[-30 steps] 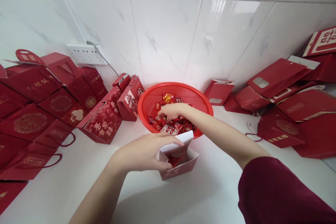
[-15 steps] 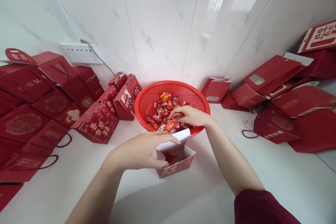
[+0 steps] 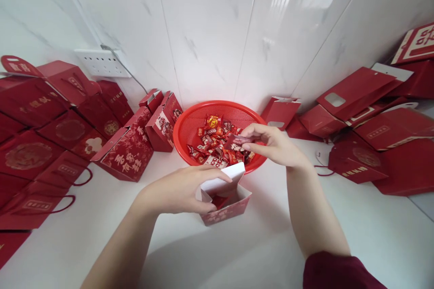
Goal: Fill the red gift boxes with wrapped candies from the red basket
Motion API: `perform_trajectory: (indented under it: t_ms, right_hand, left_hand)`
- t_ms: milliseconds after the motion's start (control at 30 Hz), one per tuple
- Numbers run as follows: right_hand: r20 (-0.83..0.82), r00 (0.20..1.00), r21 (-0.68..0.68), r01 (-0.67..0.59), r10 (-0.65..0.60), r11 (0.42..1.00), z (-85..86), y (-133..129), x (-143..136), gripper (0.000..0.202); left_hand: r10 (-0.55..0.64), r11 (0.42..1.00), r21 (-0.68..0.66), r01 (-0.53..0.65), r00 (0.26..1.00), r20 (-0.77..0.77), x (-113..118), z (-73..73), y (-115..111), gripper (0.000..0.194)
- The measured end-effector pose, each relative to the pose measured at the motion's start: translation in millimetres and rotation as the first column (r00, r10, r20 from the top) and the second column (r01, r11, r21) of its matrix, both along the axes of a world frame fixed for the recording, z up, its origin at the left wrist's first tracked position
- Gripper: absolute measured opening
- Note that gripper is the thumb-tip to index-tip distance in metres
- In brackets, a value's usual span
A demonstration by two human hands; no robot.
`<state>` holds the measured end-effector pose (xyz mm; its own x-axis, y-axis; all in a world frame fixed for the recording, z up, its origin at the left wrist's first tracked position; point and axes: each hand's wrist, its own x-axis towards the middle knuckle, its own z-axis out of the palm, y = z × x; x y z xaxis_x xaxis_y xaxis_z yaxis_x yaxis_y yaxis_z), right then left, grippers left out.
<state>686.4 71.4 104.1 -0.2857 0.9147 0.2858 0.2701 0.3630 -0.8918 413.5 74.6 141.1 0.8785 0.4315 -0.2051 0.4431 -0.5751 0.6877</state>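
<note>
My left hand (image 3: 190,189) grips the left side of a small red gift box (image 3: 227,214), thumb at the rim and fingers along its raised white flap. The box stands upright with its top open, and something red lies inside. Above the right part of a red plastic basket (image 3: 190,119), my right hand (image 3: 274,144) pinches a wrapped candy (image 3: 234,142) between thumb and fingers. Many more candies (image 3: 213,122) in red wrappers lie heaped in the basket, just behind the box.
Red gift boxes (image 3: 30,153) are stacked at the left, with a few patterned boxes (image 3: 125,153) beside the basket. More red boxes (image 3: 359,158) pile up at the right. A tiled wall with a power strip (image 3: 103,63) closes off the back of the white table (image 3: 271,253).
My right hand has lifted out of the candy heap, moving up and to the right with a candy in its fingers. My left hand keeps its grip on the box.
</note>
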Motion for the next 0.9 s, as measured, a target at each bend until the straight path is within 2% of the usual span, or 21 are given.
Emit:
perform_trajectory:
  t_ms: [67,133,200,300,467,633,700,767,833,900]
  right_hand:
    - [-0.121,0.987,-0.003,-0.104,0.102,0.995,11.0,-14.7,-4.1,0.017]
    - [-0.11,0.97,0.02,-0.218,0.219,0.976,17.8,-24.6,-13.1,0.015]
    - [0.03,0.951,0.052,-0.31,0.309,0.949,20.8,-29.0,-23.4,0.01]
    - [0.285,0.904,0.083,-0.354,0.318,0.932,21.7,-30.1,-33.2,0.007]
    - [0.485,0.847,0.097,-0.3,0.218,0.949,22.1,-35.0,-33.5,0.01]
    - [0.466,0.86,0.101,-0.284,0.207,0.953,20.2,-43.9,-36.8,0.014]
    - [0.444,0.863,0.086,-0.308,0.24,0.947,20.9,-46.7,-36.8,0.014]
    - [0.427,0.872,0.09,-0.304,0.239,0.948,22.7,-45.8,-33.2,0.013]
    - [0.42,0.894,0.124,-0.227,0.156,0.966,23.6,-36.8,-25.2,0.013]
    - [0.437,0.9,0.145,-0.075,0.004,0.987,21.1,-15.9,-13.8,0.018]
  left_hand:
    - [-0.009,1.0,-0.014,0.009,1.0,0.007,-0.6,-1.0,1.4,0.05]
    - [-0.019,0.999,-0.032,0.02,1.0,0.012,-1.1,-2.3,2.8,0.047]
    - [-0.006,0.999,-0.044,0.006,1.0,0.007,-1.6,-4.0,4.1,0.045]
    - [0.012,0.999,-0.03,-0.012,1.0,0.0,-2.0,-6.0,5.6,0.039]
    - [-0.044,0.999,0.009,0.044,0.999,-0.013,0.1,-6.2,7.3,0.028]
    - [-0.029,0.999,0.011,0.03,0.999,-0.041,1.3,-5.8,7.6,0.021]
    - [-0.029,1.0,-0.006,0.029,0.999,-0.037,0.6,-5.6,7.2,0.025]
    - [-0.027,0.999,-0.021,0.027,0.999,-0.025,-0.5,-5.4,6.6,0.036]
    - [-0.029,0.999,-0.017,0.029,1.0,-0.004,-1.6,-5.2,6.1,0.05]
    - [-0.036,0.999,-0.006,0.036,0.999,0.009,-2.3,-5.1,6.0,0.058]
